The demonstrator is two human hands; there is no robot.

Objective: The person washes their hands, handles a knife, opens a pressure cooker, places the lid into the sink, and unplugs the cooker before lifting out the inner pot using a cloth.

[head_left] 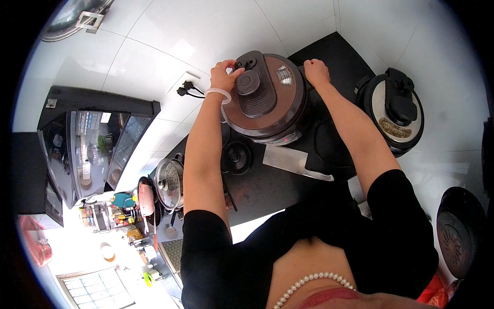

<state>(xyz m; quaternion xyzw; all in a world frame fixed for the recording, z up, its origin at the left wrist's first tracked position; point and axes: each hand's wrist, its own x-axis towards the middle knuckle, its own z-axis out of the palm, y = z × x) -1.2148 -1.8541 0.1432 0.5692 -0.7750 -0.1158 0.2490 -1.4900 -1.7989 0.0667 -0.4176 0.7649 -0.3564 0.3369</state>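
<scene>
Where left hand (225,77) rests, brown cooker (266,95) under fingertips (240,71), right hand (317,72) beside.

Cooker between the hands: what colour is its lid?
The lid is mostly brown, best seen in the head view.

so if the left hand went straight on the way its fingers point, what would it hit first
Probably the raised black strip on the big brown lid; the left hand looks very near the strip's edge, though depth is unclear.
</scene>
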